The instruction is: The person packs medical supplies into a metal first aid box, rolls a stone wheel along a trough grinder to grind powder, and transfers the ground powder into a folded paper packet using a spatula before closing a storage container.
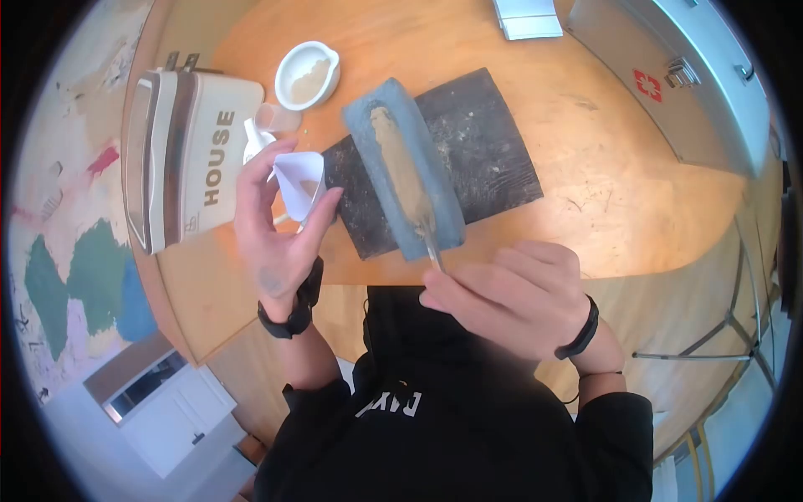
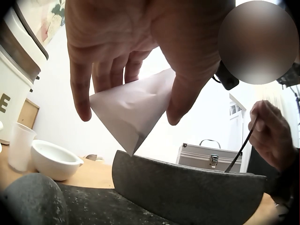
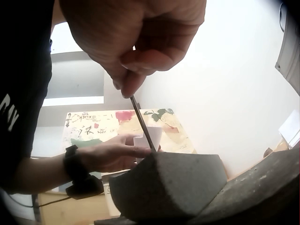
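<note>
My left hand (image 1: 272, 251) holds a folded white paper cone (image 1: 293, 201) between thumb and fingers, point down, with some tan powder inside. The cone is left of a long blue-grey trough (image 1: 443, 188), which lies slantwise on a dark board (image 1: 493, 138). Brown powder (image 1: 395, 159) runs along the trough's hollow. At the near end, my right hand (image 1: 523, 301) pinches a thin metal tool (image 1: 434, 253), its lower end down in the powder. In the right wrist view, the tool (image 3: 142, 119) slants from the fingertips to the trough's rim; the rim hides its tip.
A white spouted bowl (image 1: 284, 81) with pale powder stands at the back left, near a clear plastic cup (image 1: 283, 120). At far left is a cream box (image 1: 196, 159) lettered HOUSE. A silver case (image 1: 703, 109) with a red cross and white papers (image 1: 529, 20) lie back right.
</note>
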Demonstrator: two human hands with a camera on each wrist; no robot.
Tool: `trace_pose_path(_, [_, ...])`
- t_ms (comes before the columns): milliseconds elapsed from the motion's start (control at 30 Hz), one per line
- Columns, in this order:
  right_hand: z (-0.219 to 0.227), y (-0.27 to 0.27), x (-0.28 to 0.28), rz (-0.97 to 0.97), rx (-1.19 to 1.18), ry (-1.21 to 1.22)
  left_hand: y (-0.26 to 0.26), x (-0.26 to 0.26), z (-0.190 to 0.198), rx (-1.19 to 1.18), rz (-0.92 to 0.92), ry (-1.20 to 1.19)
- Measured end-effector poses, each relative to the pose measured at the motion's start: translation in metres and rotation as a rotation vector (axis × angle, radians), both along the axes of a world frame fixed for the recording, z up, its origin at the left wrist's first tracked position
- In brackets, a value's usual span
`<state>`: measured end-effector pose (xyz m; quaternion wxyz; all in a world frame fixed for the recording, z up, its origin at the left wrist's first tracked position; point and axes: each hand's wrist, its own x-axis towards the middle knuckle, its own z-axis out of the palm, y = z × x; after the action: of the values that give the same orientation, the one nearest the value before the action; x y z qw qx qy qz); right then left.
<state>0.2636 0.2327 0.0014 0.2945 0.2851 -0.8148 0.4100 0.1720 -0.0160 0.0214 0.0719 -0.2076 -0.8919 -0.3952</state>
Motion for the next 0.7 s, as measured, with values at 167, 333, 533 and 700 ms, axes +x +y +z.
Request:
trace_pose_path(167, [-0.008,-0.004,0.002,0.003,0.027,-0.043,-0.009,0.011,-0.007,0.102,0.085,0.041])
trace_pose_path(333, [0.001,-0.022,-0.008,-0.079,0.041,-0.086,-0.031,0.017,-0.008,0.110,0.119,-0.011])
trace_pose_path(533, [0.011,-0.047,0.000,-0.159,-0.124,-0.345,-0.026,0.009,-0.014,0.086,-0.039,0.123])
trace_pose_path(700, [0.024,-0.052,0.036,-0.421,-0.149,-0.278,-0.018,0.009,-0.019,0.167,-0.131,0.164])
